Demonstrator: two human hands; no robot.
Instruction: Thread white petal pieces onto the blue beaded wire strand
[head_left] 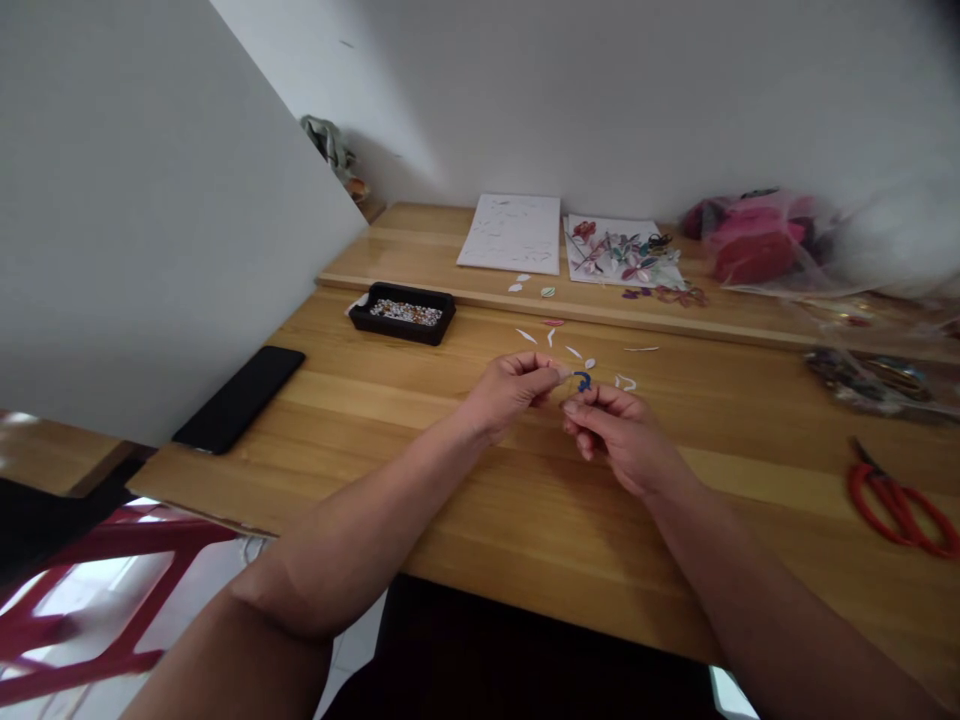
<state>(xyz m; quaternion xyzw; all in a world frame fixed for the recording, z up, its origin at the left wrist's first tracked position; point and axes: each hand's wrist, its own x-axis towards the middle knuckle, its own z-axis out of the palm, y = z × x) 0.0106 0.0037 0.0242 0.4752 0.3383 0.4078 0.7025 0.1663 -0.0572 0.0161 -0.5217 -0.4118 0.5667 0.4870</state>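
My left hand (514,388) and my right hand (622,435) meet over the middle of the wooden table (420,460). Both are closed in a pinch on a small curled blue paper strip (583,380) held between their fingertips. Several small white paper petals (574,351) lie on the wood just beyond the hands. A little white curl (625,382) lies to the right of the blue strip.
A black tray of beads (405,313) and a black phone (240,397) lie to the left. Red scissors (896,500) are at the right edge. On the raised back shelf lie a white sheet (513,232), a paper flower picture (622,254) and plastic bags (757,240).
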